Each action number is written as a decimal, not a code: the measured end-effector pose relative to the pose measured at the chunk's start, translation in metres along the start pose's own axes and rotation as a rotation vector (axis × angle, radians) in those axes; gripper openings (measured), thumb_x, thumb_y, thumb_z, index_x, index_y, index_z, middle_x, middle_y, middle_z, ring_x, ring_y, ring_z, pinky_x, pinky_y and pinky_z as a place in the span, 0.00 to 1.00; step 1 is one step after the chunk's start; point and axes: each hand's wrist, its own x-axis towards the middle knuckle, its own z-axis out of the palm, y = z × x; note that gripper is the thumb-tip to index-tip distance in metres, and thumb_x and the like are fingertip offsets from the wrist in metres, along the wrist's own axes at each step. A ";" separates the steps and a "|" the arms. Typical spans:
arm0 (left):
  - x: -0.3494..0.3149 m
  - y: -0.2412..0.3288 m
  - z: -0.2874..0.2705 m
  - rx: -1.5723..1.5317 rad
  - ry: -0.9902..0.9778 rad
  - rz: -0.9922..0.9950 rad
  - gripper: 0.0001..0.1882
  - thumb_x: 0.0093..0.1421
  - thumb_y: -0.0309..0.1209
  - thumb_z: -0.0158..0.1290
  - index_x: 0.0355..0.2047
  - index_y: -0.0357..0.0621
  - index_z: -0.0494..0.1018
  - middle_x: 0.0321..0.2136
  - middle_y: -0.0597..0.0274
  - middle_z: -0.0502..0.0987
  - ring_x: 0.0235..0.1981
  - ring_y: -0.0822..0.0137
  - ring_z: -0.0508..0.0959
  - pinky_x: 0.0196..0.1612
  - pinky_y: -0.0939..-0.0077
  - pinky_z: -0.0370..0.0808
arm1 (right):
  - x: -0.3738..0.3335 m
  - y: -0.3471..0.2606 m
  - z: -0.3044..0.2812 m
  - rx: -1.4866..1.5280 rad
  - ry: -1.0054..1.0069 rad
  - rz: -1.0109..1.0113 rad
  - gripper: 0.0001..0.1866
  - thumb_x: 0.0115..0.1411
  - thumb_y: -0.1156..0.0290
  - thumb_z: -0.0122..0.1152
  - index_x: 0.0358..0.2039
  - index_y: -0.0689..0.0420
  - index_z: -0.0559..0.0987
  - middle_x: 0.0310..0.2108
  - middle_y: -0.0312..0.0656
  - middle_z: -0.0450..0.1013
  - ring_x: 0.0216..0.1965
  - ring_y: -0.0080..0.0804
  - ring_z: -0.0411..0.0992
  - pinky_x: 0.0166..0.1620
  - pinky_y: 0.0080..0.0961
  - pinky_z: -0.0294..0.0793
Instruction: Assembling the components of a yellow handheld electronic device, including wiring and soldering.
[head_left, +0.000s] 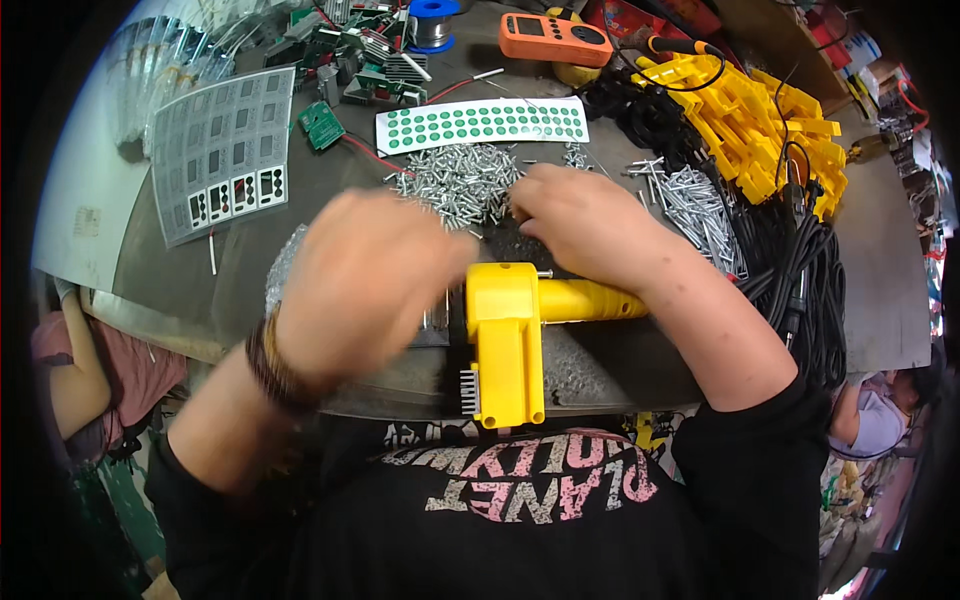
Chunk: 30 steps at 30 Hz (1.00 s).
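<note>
I see both bare forearms rising from the lower edge, my blurred left hand [365, 285] curled knuckles-up (a dark beaded band circling its wrist) and my right hand [580, 225] palm-down just beside it, fingers bent downward, black sleeve at the elbow.
</note>
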 end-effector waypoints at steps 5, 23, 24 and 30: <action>0.037 -0.041 0.036 -0.042 -0.475 -0.111 0.08 0.52 0.32 0.61 0.27 0.44 0.75 0.28 0.60 0.75 0.37 0.53 0.77 0.42 0.59 0.72 | -0.044 -0.017 -0.041 0.378 0.110 0.010 0.05 0.53 0.78 0.62 0.32 0.60 0.78 0.32 0.46 0.75 0.36 0.47 0.75 0.42 0.36 0.75; 0.029 0.000 0.012 -0.665 -0.366 -0.595 0.06 0.58 0.24 0.58 0.34 0.33 0.79 0.29 0.61 0.81 0.33 0.74 0.79 0.39 0.78 0.75 | -0.118 -0.018 -0.016 -0.088 0.476 -0.174 0.11 0.44 0.72 0.62 0.31 0.57 0.79 0.33 0.36 0.76 0.37 0.34 0.76 0.39 0.29 0.77; 0.030 0.000 0.012 -0.641 -0.383 -0.578 0.06 0.58 0.24 0.58 0.34 0.33 0.78 0.27 0.60 0.80 0.31 0.74 0.79 0.38 0.78 0.75 | -0.118 -0.018 -0.015 -0.082 0.462 -0.189 0.11 0.44 0.72 0.62 0.31 0.57 0.79 0.34 0.36 0.76 0.37 0.34 0.76 0.39 0.29 0.77; 0.033 0.005 0.009 -0.540 -0.396 -0.577 0.06 0.58 0.25 0.58 0.32 0.33 0.78 0.26 0.59 0.80 0.30 0.73 0.79 0.36 0.77 0.75 | -0.123 -0.016 -0.009 -0.094 0.482 -0.201 0.10 0.46 0.73 0.62 0.32 0.56 0.80 0.36 0.36 0.78 0.37 0.34 0.76 0.38 0.28 0.76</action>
